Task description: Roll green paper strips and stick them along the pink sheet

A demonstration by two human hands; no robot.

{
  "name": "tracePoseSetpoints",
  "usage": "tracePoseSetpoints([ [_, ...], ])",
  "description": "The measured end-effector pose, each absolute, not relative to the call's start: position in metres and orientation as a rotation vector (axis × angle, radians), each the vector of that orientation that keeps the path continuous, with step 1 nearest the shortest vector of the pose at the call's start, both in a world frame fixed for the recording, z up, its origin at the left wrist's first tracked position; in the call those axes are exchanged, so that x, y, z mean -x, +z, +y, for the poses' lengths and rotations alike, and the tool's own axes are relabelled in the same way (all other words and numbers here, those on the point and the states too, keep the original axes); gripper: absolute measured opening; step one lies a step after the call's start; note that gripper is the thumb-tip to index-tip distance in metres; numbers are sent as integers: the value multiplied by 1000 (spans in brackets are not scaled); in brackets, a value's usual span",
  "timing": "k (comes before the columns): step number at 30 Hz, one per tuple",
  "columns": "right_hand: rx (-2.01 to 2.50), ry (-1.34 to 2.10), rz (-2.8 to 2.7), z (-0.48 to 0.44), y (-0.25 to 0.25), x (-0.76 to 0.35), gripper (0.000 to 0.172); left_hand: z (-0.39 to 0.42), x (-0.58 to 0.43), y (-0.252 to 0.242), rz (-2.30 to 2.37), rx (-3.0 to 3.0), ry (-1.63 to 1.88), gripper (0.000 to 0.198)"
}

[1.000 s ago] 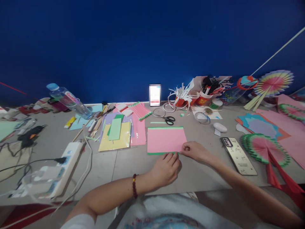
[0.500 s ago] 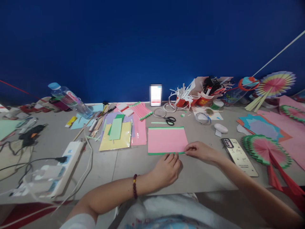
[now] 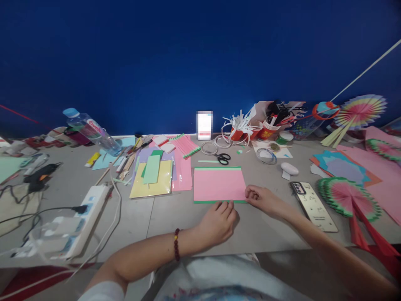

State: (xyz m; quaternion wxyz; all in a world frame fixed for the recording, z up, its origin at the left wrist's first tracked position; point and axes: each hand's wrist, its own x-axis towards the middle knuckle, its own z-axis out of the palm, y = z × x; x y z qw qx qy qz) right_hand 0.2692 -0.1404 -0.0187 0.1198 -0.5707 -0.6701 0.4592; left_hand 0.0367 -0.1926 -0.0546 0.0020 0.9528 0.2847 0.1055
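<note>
A pink sheet of paper (image 3: 219, 186) with green strips along its far and near edges lies flat on the table in front of me. My left hand (image 3: 218, 221) rests at the sheet's near edge, palm down, with the fingertips against the green strip. Its fingers are laid out and hold nothing that I can see. By the near right corner of the sheet, my right hand (image 3: 261, 200) has its fingers curled together. Whatever those fingers may hold is hidden. Beyond the sheet lie black-handled scissors (image 3: 224, 159) and a thin pale green strip (image 3: 207, 161).
Left of the sheet are stacked coloured papers (image 3: 156, 179) and a white power strip (image 3: 89, 217) with cables. A phone (image 3: 313, 205) and a green-edged pink paper fan (image 3: 347, 198) lie to the right. Cups with tools (image 3: 267, 131) stand along the blue wall.
My right hand has slid slightly right along the near edge to the sheet's corner, its fingers more curled. My left hand and the sheet look nearly unchanged.
</note>
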Motion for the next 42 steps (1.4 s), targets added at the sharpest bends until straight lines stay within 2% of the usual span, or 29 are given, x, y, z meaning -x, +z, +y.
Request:
tracePoseSetpoints([
  [7, 1667, 1290, -2019, -141, -26, -271, 8, -192, -36, -54, 887, -2999, 347, 40],
  [31, 1659, 1305, -2065, -140, -25, -271, 7, -193, -37, -57, 905, -2993, 322, 41],
  [42, 1640, 1287, -2189, -135, -25, -273, 1, -193, -36, -55, 913, -2997, 327, 41],
])
